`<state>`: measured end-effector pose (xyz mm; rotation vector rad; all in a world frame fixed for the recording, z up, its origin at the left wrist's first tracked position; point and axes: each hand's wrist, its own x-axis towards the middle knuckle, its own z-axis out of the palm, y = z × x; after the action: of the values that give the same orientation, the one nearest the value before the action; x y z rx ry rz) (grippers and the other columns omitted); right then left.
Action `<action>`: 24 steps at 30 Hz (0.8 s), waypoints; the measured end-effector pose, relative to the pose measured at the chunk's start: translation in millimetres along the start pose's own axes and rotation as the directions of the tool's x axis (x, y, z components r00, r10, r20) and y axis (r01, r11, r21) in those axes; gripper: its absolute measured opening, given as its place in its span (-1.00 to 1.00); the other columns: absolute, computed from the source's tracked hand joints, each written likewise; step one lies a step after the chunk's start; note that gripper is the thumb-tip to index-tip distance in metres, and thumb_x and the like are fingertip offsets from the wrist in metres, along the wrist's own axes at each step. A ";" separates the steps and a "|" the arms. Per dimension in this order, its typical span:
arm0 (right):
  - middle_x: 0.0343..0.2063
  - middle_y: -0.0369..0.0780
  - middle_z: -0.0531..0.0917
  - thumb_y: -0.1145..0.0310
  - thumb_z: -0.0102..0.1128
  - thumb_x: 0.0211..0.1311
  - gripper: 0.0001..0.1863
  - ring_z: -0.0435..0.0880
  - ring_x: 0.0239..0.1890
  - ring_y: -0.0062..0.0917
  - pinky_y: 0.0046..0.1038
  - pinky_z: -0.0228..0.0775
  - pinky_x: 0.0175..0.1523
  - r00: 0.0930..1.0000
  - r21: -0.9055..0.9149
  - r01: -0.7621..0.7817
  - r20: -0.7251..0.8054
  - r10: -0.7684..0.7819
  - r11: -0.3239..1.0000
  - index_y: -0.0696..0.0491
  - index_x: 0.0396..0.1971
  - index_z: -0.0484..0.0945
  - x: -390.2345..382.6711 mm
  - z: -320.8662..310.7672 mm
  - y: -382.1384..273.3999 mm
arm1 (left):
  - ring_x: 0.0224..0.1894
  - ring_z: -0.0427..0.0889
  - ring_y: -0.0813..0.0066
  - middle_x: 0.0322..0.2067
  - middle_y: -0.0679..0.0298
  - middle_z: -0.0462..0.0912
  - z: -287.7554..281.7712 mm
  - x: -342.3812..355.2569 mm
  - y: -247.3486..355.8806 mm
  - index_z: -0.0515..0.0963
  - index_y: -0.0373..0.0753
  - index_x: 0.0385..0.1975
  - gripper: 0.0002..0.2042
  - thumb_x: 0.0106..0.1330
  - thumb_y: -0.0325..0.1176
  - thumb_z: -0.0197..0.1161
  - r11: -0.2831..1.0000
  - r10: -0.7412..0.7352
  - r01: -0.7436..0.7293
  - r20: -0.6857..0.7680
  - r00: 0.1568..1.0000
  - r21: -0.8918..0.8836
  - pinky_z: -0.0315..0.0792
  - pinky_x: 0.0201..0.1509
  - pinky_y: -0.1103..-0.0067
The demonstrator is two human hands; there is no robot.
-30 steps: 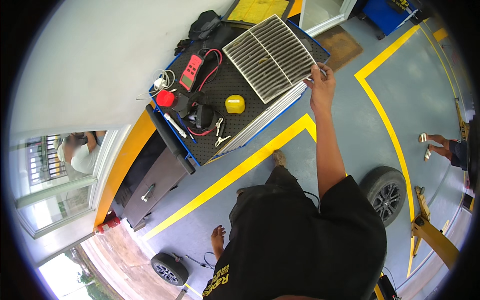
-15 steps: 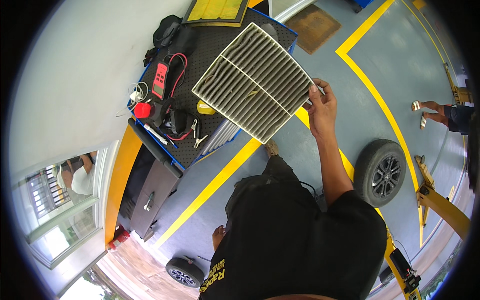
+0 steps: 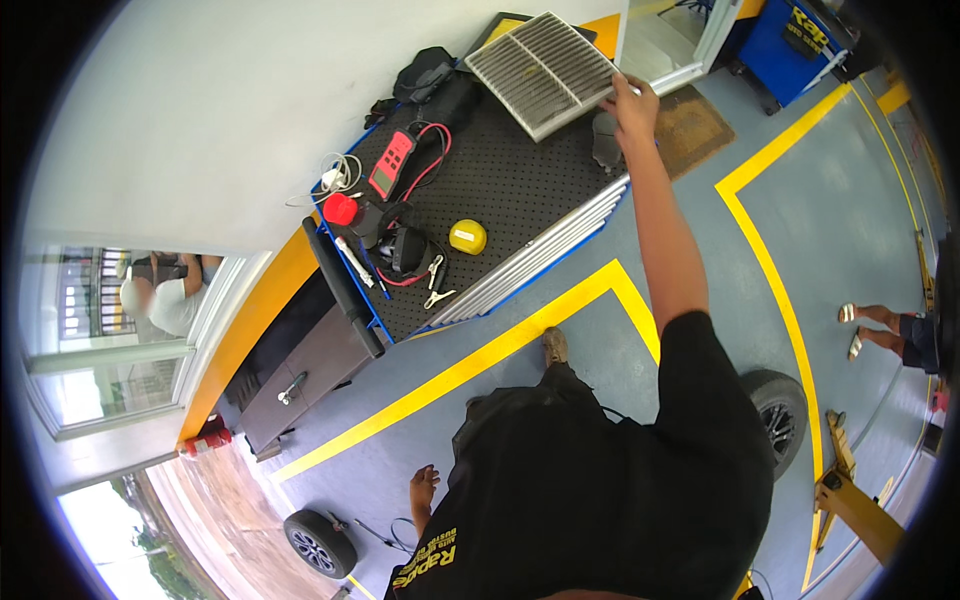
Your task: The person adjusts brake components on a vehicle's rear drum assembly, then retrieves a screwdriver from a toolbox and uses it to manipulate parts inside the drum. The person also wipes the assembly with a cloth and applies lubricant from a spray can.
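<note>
White-framed rectangular filter with grey pleats [image 3: 542, 76]: we have it over the far end of the blue-edged, black perforated table [image 3: 530, 195], overlapping the dark-framed yellow panel [image 3: 505, 28] in our view; whether they touch, we cannot tell
Right hand [image 3: 634, 110]: our fingers grip the filter at its right edge
Left hand [image 3: 424, 487]: our fingers are loosely bent and seem empty, beside our black cloth shirt [image 3: 600, 480]
Step in hand: we judge it to be one-handed handling of the filter
Next move: we think it calls for a firm edge pinch and a steady wrist, clear of the dark grey rounded object [image 3: 606, 143] near the right hand
</note>
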<state>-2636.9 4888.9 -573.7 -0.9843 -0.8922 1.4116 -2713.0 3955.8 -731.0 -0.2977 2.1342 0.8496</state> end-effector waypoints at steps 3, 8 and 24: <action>-0.05 0.03 0.73 0.36 0.37 0.43 -0.58 0.79 -0.03 -0.13 -0.15 0.71 0.02 0.999 -0.140 0.032 -0.021 -0.036 0.990 0.31 0.14 0.58 72.1 37.5 27.1 | -0.18 0.81 0.48 -0.10 0.19 0.85 21.0 -16.7 -4.0 0.67 -0.30 0.22 -0.59 0.65 -0.10 0.19 0.981 0.086 -0.088 0.018 0.996 0.176 0.49 -0.27 0.58; -0.15 -0.03 0.76 0.31 0.31 0.42 -0.67 0.74 0.04 -0.11 -0.12 0.52 0.24 0.824 -0.723 0.364 -0.044 -0.565 0.588 0.17 0.06 0.69 44.6 33.4 30.6 | -0.12 0.80 0.40 -0.05 0.14 0.83 40.0 -41.3 -75.6 0.66 -0.29 0.24 -0.59 0.68 -0.10 0.13 0.943 0.213 -0.203 -0.007 0.977 0.264 0.59 -0.15 0.48; -0.29 -0.30 0.63 -0.25 -0.02 0.58 -0.43 0.63 -0.20 -0.50 -0.23 0.46 -0.11 0.644 0.099 -0.756 -0.067 0.762 0.647 0.00 0.03 0.60 -195.0 -121.8 336.8 | -0.14 0.78 0.46 -0.06 0.18 0.83 -30.0 -61.0 -31.0 0.65 -0.27 0.25 -0.59 0.69 -0.10 0.10 0.992 -0.049 0.048 0.005 0.999 0.118 0.53 -0.19 0.54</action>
<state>-2643.5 4668.2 -916.6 -1.4686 -0.3215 2.0536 -2676.8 3908.4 -685.9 -0.2836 2.1509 0.6931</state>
